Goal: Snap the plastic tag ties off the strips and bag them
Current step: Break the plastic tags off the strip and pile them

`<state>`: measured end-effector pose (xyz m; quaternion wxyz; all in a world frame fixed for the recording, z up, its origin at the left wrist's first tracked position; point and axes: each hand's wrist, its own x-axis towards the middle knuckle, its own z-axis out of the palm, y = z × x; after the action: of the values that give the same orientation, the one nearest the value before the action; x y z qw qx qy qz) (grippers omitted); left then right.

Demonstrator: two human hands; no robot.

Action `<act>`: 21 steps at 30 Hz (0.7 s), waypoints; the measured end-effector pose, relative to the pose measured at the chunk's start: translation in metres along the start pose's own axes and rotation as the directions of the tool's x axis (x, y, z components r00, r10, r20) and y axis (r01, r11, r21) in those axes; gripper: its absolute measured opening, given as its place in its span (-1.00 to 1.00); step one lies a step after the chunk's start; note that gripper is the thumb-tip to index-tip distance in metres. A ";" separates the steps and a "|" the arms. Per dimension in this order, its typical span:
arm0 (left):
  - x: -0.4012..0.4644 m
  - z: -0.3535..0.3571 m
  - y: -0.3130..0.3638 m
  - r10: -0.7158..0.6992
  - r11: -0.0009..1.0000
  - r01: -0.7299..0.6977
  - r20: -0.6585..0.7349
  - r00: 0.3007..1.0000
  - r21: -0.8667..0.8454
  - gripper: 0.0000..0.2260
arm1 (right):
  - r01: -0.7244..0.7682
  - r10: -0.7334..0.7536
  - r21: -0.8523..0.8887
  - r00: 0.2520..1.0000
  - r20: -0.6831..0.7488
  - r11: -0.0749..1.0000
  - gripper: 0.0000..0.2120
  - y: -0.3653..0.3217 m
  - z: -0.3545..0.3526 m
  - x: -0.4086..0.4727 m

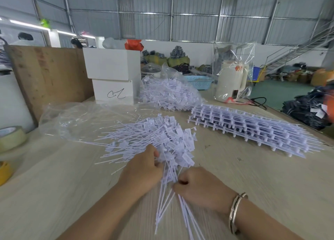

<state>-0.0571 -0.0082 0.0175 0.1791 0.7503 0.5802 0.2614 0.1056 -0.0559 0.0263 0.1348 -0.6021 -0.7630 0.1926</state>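
Note:
A loose heap of white plastic tag ties point(153, 140) lies on the table in front of me. My left hand point(144, 169) grips a bunch of these ties near their tag ends. My right hand point(197, 185) is curled round the thin tails of the same bunch, which stick out toward me. A stack of uncut tie strips point(249, 129) lies to the right. An empty clear plastic bag point(81, 120) lies open behind the heap. A second clear bag, filled with ties point(168, 93), sits further back.
Two stacked white boxes point(113, 75) and a brown cardboard sheet point(47, 73) stand at the back left. Tape rolls point(10, 137) sit at the left edge. A bagged cream kettle point(231, 80) and a blue basket point(198, 81) stand behind. The table edge runs along the right.

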 end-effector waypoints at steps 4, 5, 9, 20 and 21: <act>-0.002 0.000 0.000 -0.011 0.995 0.003 0.083 0.996 0.101 -0.78 | -0.068 0.065 -0.033 0.994 -0.093 0.997 -0.58 0.005 0.001 0.002; -0.002 0.001 0.000 -0.005 0.992 -0.008 0.102 0.995 0.129 -0.75 | -0.080 0.076 -0.027 0.990 -0.115 0.996 -0.58 0.006 0.000 0.002; -0.002 0.010 -0.001 0.055 0.994 -0.061 0.068 0.996 0.092 -0.81 | -0.112 0.087 -0.088 0.965 -0.248 0.990 -0.59 0.005 0.003 0.009; -0.007 0.010 0.013 -0.055 0.985 0.051 0.020 0.998 0.164 -0.44 | -0.110 0.131 0.236 0.989 -0.074 0.965 -0.71 0.015 -0.007 0.012; -0.010 0.012 0.014 -0.048 0.968 0.037 0.038 0.998 0.247 -0.37 | -0.061 0.082 0.277 0.995 -0.064 0.959 -0.71 0.014 -0.006 0.011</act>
<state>-0.0411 -0.0208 0.0142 0.1029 0.7598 0.6199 0.1670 0.1179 -0.0415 0.0250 0.2385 -0.6116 -0.7010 0.2788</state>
